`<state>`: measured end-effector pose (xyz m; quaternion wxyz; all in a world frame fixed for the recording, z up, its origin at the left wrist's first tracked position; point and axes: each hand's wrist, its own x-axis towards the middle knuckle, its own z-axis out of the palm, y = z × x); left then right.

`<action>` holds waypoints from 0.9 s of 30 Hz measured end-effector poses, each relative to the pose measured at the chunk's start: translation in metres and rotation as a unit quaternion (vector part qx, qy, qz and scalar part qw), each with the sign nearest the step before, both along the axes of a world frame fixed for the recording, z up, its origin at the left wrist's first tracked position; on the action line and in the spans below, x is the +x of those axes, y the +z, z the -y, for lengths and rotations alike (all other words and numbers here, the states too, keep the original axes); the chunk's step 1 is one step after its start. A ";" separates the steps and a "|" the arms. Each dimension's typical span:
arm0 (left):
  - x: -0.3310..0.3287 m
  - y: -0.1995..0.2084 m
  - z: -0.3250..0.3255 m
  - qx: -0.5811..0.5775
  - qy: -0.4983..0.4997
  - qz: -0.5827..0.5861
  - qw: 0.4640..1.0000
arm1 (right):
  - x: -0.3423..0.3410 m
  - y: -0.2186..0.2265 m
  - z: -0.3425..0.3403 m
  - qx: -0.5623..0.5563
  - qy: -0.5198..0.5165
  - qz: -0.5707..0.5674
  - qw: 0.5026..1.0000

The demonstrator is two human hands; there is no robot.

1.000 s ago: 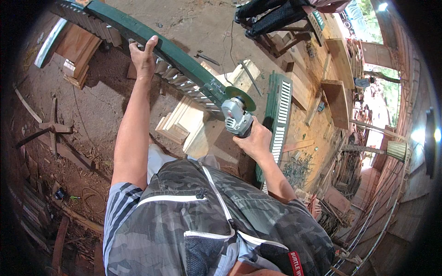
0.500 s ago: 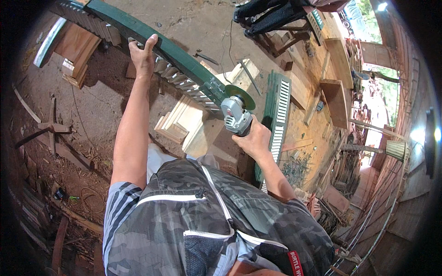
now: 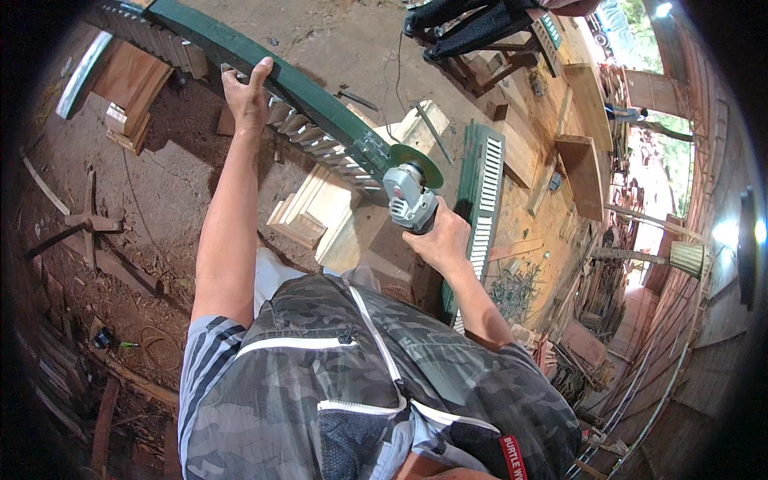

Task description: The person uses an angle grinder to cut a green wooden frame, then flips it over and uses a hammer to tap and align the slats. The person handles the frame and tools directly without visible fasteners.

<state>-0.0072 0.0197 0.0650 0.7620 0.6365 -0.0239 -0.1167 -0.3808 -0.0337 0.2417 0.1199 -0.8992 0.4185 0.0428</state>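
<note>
My right hand (image 3: pixel 442 240) grips an angle grinder (image 3: pixel 410 200) by its black rear body. The grinder's flat disc (image 3: pixel 418 166) is at the near end of a long green louvered wooden shutter (image 3: pixel 320 110), close to a metal fitting (image 3: pixel 373 149) there; I cannot tell whether they touch. My left hand (image 3: pixel 249 92) is wrapped over the shutter's green edge, thumb on top and fingers on the slatted side. The shutter stands on edge, running from the upper left toward the grinder. Stacked pale wooden blocks (image 3: pixel 316 212) lie beneath its near end.
Another green louvered shutter (image 3: pixel 480 216) lies to the right. Wooden blocks (image 3: pixel 132 88) stand at the far left near a crossed wooden stand (image 3: pixel 92 220). A person's dark-trousered legs (image 3: pixel 472 32) show at the top. Boards (image 3: pixel 580 172) lean on the right, and a cord (image 3: pixel 400 60) crosses the ground.
Almost nothing differs; both hands keep their grip and the grinder stays at the shutter's end. A distant figure in the bright opening at right has shifted slightly.
</note>
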 end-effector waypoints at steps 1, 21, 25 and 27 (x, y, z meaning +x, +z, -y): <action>0.000 -0.002 0.001 -0.004 -0.001 -0.002 1.000 | 0.000 0.000 0.000 0.000 0.001 0.001 1.000; 0.006 -0.015 0.001 0.011 0.008 0.016 1.000 | 0.000 0.000 -0.001 0.007 0.003 0.002 1.000; 0.004 -0.012 -0.001 0.037 -0.002 0.015 0.999 | 0.000 0.000 -0.001 0.012 -0.004 -0.002 1.000; 0.003 -0.010 0.000 0.024 0.000 0.011 1.000 | -0.001 0.000 -0.001 0.011 -0.005 -0.008 1.000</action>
